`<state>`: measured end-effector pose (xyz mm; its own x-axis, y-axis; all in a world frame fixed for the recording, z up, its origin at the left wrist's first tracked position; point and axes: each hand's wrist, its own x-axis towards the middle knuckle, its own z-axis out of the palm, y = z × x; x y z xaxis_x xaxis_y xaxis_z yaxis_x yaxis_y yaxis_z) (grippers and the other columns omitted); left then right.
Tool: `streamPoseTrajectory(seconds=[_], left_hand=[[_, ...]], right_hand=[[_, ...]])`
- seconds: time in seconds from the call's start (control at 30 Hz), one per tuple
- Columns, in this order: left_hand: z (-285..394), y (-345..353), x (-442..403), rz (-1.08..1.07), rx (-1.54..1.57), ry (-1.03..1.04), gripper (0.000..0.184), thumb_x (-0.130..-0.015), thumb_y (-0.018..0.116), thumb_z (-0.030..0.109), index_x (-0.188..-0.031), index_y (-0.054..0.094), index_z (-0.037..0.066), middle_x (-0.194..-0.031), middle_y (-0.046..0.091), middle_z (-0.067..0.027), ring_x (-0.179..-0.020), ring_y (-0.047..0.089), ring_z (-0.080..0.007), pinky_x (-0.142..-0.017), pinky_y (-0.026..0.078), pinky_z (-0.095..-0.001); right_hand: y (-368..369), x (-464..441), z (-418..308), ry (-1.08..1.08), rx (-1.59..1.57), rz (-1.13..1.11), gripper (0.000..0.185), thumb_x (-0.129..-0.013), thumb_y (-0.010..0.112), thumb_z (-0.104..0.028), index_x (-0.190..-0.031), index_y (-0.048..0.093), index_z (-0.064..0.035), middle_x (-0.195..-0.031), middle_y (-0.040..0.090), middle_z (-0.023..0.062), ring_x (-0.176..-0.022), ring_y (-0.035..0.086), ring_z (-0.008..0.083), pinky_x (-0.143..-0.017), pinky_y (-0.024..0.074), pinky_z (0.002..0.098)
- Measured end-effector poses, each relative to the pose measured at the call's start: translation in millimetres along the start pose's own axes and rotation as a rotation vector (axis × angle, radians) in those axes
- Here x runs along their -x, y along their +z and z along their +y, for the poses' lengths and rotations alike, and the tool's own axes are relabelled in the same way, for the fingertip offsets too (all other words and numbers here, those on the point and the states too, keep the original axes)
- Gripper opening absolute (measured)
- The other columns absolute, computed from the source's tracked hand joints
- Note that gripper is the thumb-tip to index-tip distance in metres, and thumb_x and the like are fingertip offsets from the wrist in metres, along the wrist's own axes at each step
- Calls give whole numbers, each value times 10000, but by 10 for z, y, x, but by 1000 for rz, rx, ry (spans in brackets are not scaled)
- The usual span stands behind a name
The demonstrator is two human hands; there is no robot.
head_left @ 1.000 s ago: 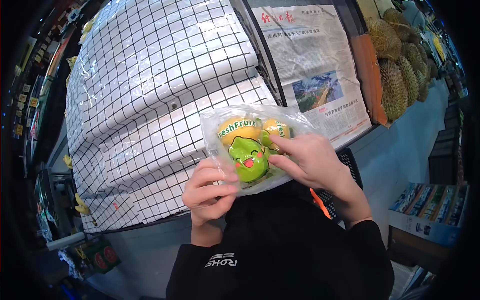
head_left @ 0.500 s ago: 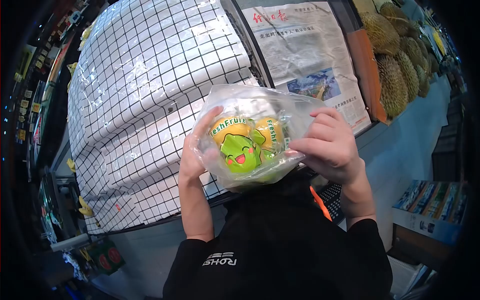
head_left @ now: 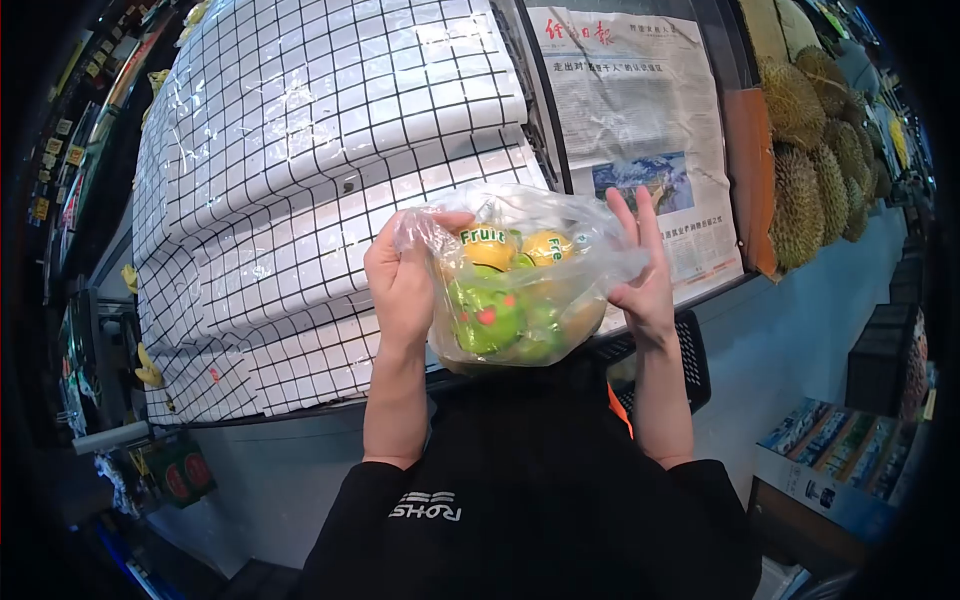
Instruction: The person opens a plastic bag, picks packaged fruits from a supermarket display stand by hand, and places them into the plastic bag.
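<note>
A clear plastic bag (head_left: pixel 575 290) hangs between my hands. Inside it are printed "Fresh Fruit" packs (head_left: pixel 486 310) in green and yellow, seen blurrily through the plastic. My left hand (head_left: pixel 405 275) is closed round the bunched left edge of the bag. At the bag's right corner is my right hand (head_left: pixel 645 265), its index and middle fingers stretched upward and apart, the thumb lower down against the plastic. Behind the bag lies a white sheet with a black grid (head_left: pixel 330 100).
A newspaper (head_left: pixel 640 110) lies behind and right of the bag. Durians (head_left: pixel 800 200) are piled beyond an orange-brown cardboard edge (head_left: pixel 752 180). A black perforated basket (head_left: pixel 692 360) is beside my right forearm. Boxes in blue packaging (head_left: pixel 835 460) stand at lower right.
My left hand has gone from supporting the bag's side to gripping its gathered edge. My right hand has turned and its fingers have spread upward. The bag now covers the packs more.
</note>
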<state>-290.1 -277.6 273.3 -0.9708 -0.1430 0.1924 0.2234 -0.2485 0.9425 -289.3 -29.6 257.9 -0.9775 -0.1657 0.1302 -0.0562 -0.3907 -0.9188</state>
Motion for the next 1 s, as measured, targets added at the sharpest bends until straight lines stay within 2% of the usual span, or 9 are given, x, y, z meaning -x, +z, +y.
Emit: streamPoseTrajectory(seconds=[0.17, 0.3, 0.43, 0.5, 0.67, 0.8, 0.87, 0.9, 1.0], left_hand=[[-34, 26, 32, 106, 89, 56, 254, -1013, 420, 142, -966, 587, -42, -935, 673, -158, -872, 642, -204, -827, 505, -329], [-50, 42, 106, 138, 77, 143, 262, -1012, 428, 172, -917, 572, -26, -863, 644, -141, -799, 621, -198, -777, 506, -320], [-19, 33, 196, 179, 70, 139, 272, -1007, 443, 211, -880, 545, -7, -839, 619, -125, -806, 602, -182, -767, 496, -311], [-38, 5, 187, 191, 13, 142, 274, -1004, 457, 242, -886, 538, 8, -847, 609, -106, -804, 603, -172, -765, 496, -301], [79, 172, 274, 255, -147, 155, 262, -1003, 438, 205, -858, 511, -1, -837, 584, -108, -788, 580, -173, -750, 488, -305], [117, 230, 353, 195, -343, 316, 197, -963, 479, 157, -829, 486, 14, -816, 550, -107, -733, 522, -166, -745, 451, -321], [156, 342, 380, 167, -247, 387, 163, -919, 532, 153, -830, 462, 36, -768, 515, -81, -706, 481, -147, -723, 420, -310], [209, 405, 422, 110, -251, 426, 188, -900, 564, 186, -851, 453, 44, -750, 495, -60, -697, 465, -140, -709, 404, -298], [278, 558, 524, 53, -238, 504, 308, -858, 631, 293, -921, 438, 62, -735, 455, -11, -685, 433, -126, -675, 365, -274]], right_hand=[[-30, -141, 19, 197, -74, -54, 854, -658, 784, -2, -1410, 380, 23, -1361, 495, 104, -1244, 471, 175, -1056, 361, 305], [-7, -126, 33, 217, 92, -18, 626, -734, 702, 48, -1328, 515, -14, -1337, 526, 125, -1251, 468, 174, -1050, 370, 314], [-71, -72, 177, 42, 174, -16, 479, -799, 639, 25, -1271, 560, 24, -1377, 505, 139, -1266, 478, 205, -1062, 368, 330], [-54, -22, 178, -138, 217, -93, 349, -865, 531, 45, -1206, 607, 37, -1388, 493, 158, -1336, 405, 250, -1124, 278, 375], [2, 186, -78, -77, 162, -76, 340, -899, 408, 19, -1162, 620, 58, -1291, 575, 158, -1355, 378, 262, -1167, 168, 399], [129, 340, -149, -1, 116, 38, 353, -868, 377, 37, -1118, 623, 70, -1169, 629, 143, -1264, 471, 197, -1076, 335, 323], [147, 375, -186, 27, 50, -18, 300, -882, 379, 18, -1066, 612, 63, -1035, 637, 109, -1088, 560, 149, -943, 425, 285], [168, 389, -137, -66, 99, 0, 243, -873, 384, 45, -1000, 591, 45, -932, 607, 74, -908, 573, 119, -842, 446, 259], [228, 452, -217, -144, 162, 11, 227, -848, 389, 86, -960, 581, 36, -908, 596, 63, -851, 568, 118, -787, 453, 248]])
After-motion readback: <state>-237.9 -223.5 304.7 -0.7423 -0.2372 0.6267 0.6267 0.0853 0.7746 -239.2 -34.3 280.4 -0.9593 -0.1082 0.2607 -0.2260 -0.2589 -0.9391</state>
